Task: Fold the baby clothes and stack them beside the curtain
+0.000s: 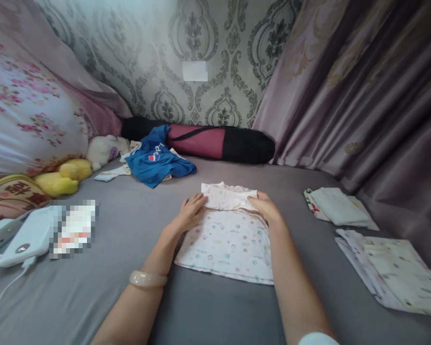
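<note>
A small white shirt with a pale print lies on the bed in front of me. Its far part is folded over toward me into a band across the top. At the left end of that band, my left hand lies palm down, fingers stretched out and touching the cloth. My right hand grips the band's right end, thumb on top and the other fingers partly hidden behind the fabric. A pale bangle circles my left wrist.
Folded clothes and a smaller folded pile lie to the right. Behind left is a crumpled blue shirt against a long black-and-maroon bag. A white power bank with a cable, and plush toys, are at left.
</note>
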`<control>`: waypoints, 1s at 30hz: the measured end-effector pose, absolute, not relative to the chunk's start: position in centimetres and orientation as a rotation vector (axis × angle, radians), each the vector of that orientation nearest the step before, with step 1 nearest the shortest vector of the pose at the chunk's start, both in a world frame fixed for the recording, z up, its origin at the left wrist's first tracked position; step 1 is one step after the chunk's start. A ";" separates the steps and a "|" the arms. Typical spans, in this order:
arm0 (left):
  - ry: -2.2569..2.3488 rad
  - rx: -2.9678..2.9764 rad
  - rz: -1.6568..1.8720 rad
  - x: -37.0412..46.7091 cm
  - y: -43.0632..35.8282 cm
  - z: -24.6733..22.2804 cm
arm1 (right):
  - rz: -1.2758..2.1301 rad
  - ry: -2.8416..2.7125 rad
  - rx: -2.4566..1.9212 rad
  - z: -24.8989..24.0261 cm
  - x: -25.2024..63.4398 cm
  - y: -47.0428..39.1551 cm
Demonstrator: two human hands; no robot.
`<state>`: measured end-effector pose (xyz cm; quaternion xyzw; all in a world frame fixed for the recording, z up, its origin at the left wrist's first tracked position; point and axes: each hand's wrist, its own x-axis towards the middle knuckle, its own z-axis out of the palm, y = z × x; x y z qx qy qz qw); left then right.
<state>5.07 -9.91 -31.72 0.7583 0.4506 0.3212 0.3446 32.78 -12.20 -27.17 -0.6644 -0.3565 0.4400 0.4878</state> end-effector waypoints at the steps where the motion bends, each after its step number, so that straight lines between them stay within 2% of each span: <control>1: 1.170 1.977 0.842 4.9 -9.9 -31.9 | 1.032 -0.889 -1.647 -27.2 33.1 -12.2; 5: 1.189 1.966 0.959 4.6 -9.8 -32.5 | 0.901 -0.951 -1.758 -27.4 34.5 -12.3; 11: 1.127 2.366 1.066 4.8 -9.6 -31.9 | 0.845 -0.926 -1.806 -28.2 35.7 -11.9; 18: 1.288 2.596 0.686 5.0 -10.1 -30.4 | 0.697 -1.083 -1.953 -29.7 36.0 -11.1; 26: 1.346 2.500 0.604 5.1 -11.0 -29.6 | 0.554 -1.194 -2.100 -30.2 36.2 -10.8; 30: 1.482 2.230 0.785 5.0 -9.7 -28.8 | 0.483 -1.247 -2.138 -29.2 35.5 -11.2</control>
